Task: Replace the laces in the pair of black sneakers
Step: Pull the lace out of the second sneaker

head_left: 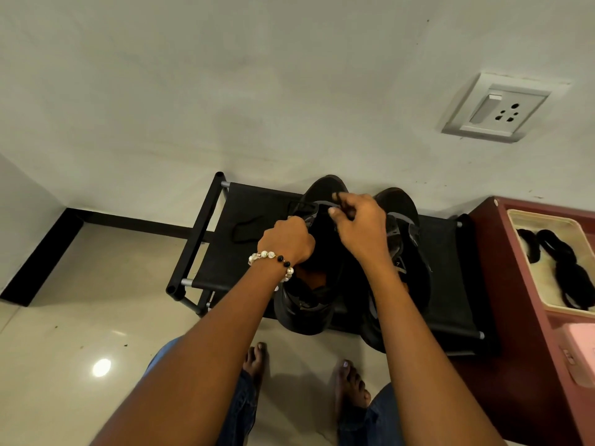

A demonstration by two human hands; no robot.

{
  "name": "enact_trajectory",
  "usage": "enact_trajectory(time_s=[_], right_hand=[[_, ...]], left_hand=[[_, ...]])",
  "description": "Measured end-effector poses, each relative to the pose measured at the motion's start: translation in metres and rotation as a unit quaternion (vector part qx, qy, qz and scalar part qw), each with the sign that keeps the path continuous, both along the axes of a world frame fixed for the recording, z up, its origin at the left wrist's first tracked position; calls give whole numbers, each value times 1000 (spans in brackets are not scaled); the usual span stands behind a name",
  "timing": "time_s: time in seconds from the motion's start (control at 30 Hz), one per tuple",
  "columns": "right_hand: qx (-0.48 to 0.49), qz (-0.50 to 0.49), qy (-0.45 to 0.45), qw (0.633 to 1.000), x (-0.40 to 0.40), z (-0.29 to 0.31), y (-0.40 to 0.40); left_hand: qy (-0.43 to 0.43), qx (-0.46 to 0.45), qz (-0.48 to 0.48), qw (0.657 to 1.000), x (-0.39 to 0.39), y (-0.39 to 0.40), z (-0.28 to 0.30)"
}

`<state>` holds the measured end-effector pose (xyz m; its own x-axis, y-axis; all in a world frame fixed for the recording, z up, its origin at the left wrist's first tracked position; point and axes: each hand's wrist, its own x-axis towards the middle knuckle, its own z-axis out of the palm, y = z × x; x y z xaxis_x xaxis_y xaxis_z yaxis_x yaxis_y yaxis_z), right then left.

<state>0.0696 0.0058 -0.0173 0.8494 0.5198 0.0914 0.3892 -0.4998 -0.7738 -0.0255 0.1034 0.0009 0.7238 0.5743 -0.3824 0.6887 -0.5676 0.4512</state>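
Two black sneakers stand side by side on a low black rack (444, 284), toes to the wall. My left hand (288, 238), with a bead bracelet on its wrist, grips the left side of the left sneaker (309, 304) near its eyelets. My right hand (357, 220) pinches a black lace end (338, 198) above that shoe's toe. The right sneaker (405, 220) lies partly hidden behind my right forearm. A loose black lace (248, 228) lies on the rack's fabric left of the shoes.
A dark red cabinet (515, 284) stands right of the rack, with a cream tray (541, 220) holding black laces (566, 268). A wall socket (495, 107) is above it. My bare feet (257, 358) stand on the glossy tile floor before the rack.
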Motion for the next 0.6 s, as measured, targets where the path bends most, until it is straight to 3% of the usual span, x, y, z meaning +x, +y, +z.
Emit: enact_trajectory(time_s=[0.07,0.13,0.3,0.4,0.5,0.6], right_hand=[[-110,26,-42,993,-3,-3,3],[-154,32,-58,986,-6,-1,5],[-151,12,-106,983,-11,1,7],[-135,4,-90,987,-12,2,8],[-5,-48,39,998,-10,3,7],[250,-89,215,940,-8,13,6]], left_hand=[[2,-2,-1,1000,0,0,0],[3,-2,-1,1000,0,0,0],[-2,1,-8,1000,-1,-1,-2],[-2,6,-8,1000,0,-1,-4],[-7,13,-9,1000,-1,0,-4],[-10,12,-9,1000,-2,1,-3]])
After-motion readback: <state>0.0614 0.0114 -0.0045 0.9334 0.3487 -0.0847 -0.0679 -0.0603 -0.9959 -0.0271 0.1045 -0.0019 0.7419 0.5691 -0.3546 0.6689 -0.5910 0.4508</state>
